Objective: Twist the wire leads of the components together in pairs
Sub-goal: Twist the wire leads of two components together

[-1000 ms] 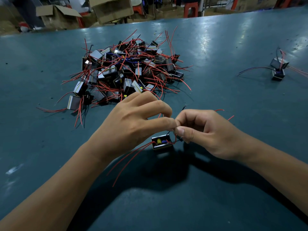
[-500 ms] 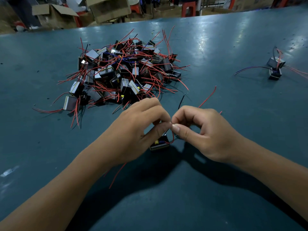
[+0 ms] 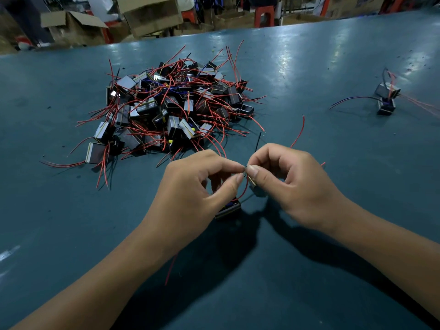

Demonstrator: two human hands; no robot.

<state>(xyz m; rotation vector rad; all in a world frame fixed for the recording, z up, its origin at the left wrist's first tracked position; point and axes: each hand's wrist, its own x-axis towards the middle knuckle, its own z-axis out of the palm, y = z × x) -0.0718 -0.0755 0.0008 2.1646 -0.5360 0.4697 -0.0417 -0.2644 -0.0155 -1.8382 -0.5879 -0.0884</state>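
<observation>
Left hand [image 3: 190,194], right hand [image 3: 292,184] both pinch wire leads [image 3: 245,186]; one component [image 3: 228,209] below.

Cardboard boxes [image 3: 145,15], red stools [image 3: 263,16] behind.

- A small dark block component [image 3: 228,209] with a yellow-edged rim sits on the tabletop [image 3: 309,75], partly hidden beneath the left hand [image 3: 190,196].
- A red lead [image 3: 243,192] curves up from that component to the pinch point where the fingers [image 3: 252,171] of both hands meet.
- A black lead [image 3: 258,141] and a second red lead [image 3: 298,133] rise beyond the component.
- A tangled pile of like components [image 3: 171,110] lies beyond the held component, to the left.
- Two more components [image 3: 387,98] lie far right of it.
</observation>
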